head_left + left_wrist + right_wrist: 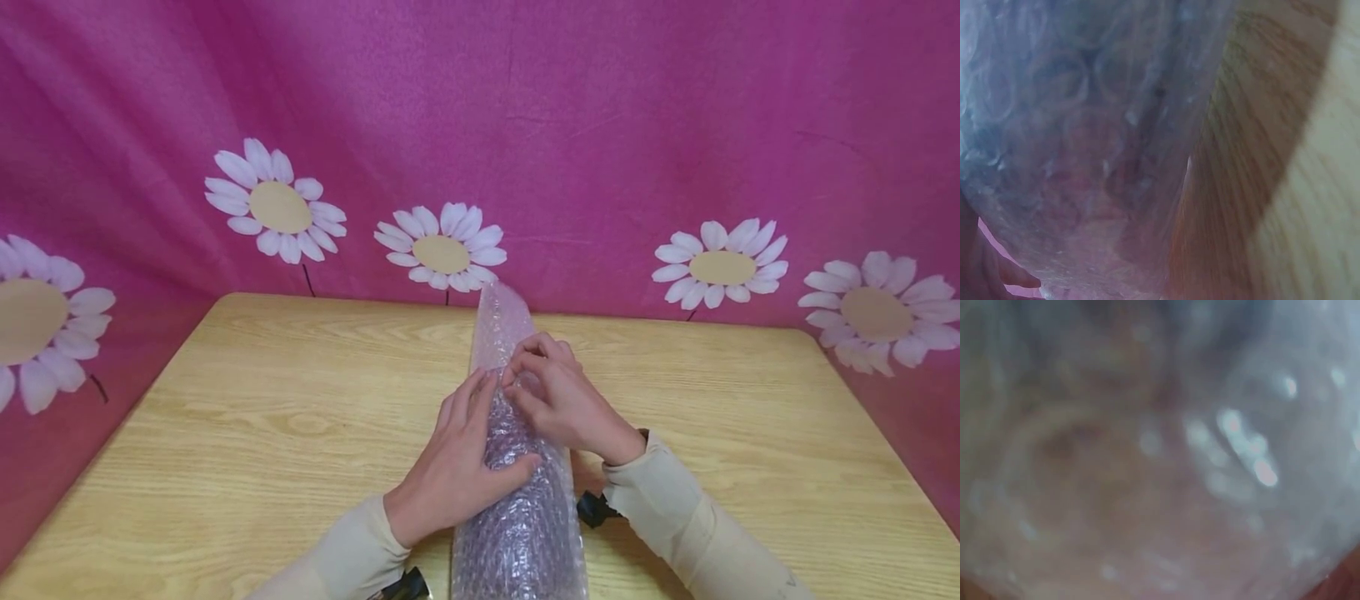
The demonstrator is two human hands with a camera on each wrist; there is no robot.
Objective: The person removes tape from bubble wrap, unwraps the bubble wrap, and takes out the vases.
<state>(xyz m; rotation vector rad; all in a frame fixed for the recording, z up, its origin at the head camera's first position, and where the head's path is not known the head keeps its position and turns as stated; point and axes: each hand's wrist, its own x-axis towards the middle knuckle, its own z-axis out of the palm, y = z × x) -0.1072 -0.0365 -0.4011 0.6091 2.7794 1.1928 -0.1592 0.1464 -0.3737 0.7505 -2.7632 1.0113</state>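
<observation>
A long bundle of clear bubble wrap [517, 533] lies lengthwise on the table, with something darker inside that I cannot make out. Its far end is a loose, flattened flap [498, 321]. My left hand [461, 467] rests on the bundle's left side, fingers stretched forward and thumb across the top. Bent over the wrap from the right, my right hand [558, 396] pinches at its upper layer with thumb and forefinger. In the left wrist view, bubble wrap [1079, 125] fills the left side. The right wrist view is blurred bubble wrap [1147, 487] up close.
The wood-grain table [300, 417] extends to both sides of the bundle. Behind it hangs a magenta cloth [570, 125] with large white daisies. Dark wrist-worn devices show under both sleeves, the right one [596, 508] beside the wrap.
</observation>
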